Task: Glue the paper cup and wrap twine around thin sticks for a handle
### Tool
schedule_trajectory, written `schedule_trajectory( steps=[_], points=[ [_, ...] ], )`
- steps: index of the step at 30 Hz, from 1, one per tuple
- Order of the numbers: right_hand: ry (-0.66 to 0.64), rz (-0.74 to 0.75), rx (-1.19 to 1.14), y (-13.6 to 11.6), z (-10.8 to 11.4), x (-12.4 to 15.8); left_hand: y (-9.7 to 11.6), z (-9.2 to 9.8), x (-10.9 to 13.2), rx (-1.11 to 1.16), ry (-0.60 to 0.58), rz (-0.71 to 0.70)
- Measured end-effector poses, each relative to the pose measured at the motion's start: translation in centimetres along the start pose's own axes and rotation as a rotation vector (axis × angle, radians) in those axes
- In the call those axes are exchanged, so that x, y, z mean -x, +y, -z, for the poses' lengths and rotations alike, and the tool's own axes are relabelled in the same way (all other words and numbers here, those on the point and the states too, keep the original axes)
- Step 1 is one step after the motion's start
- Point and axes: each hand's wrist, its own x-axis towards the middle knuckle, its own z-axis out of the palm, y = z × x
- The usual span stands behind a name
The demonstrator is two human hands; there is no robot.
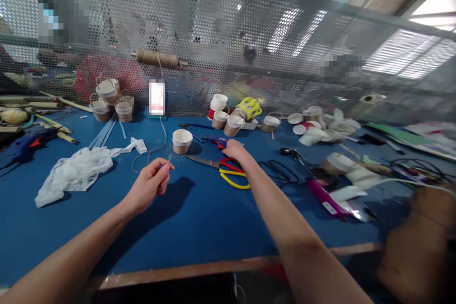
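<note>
My left hand (156, 178) is closed in a pinch on the end of a thin piece of twine (165, 135). The twine hangs from a spool on the mesh and loops on the blue table. Just beyond that hand stands a small paper cup (182, 141) with a brown lower part and white rim. My right hand (235, 150) is closed at a small blue-and-red tool (215, 141), whose kind I cannot make out; the fingers partly hide it. Scissors (233, 173) with red and yellow handles lie beside my right hand, blades pointing left.
The twine spool (156, 58) hangs on a metal mesh panel. Several cups (109, 90) are stacked at the back left. White cloth (76, 171) and a blue glue gun (30, 145) lie left. A purple tool (327, 198) and cables lie right.
</note>
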Motion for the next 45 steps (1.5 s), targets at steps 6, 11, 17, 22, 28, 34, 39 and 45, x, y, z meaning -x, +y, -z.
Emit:
schedule_trajectory(
  steps=[6,11,17,22,28,34,39,45],
  points=[
    [0.064,-0.092,-0.258,0.1,1.1,0.6,0.1,0.5,0.0,-0.112,0.015,-0.046],
    [0.204,-0.013,-0.554,-0.6,3.8,4.7,0.6,0.5,0.0,-0.097,0.023,-0.089],
    [-0.062,0.373,-1.056,-3.7,3.8,11.7,1.3,0.0,0.5,0.055,-0.022,-0.011],
    [-0.083,0.456,-1.077,-5.4,1.0,14.1,1.6,-0.3,1.0,0.028,0.012,0.019],
    [0.087,0.361,-0.960,-5.3,-0.2,14.6,1.3,-0.6,0.8,0.002,0.105,-0.040],
    [0.292,0.496,-0.709,-4.5,-1.1,14.8,0.8,-0.6,0.6,-0.016,0.136,-0.057],
    [0.471,0.609,-0.630,-4.8,-1.2,14.7,0.8,-0.8,0.8,-0.024,0.150,-0.092],
    [0.485,0.681,-0.583,-4.9,-0.7,14.6,0.9,-0.8,0.9,-0.045,0.147,-0.105]
  ],
)
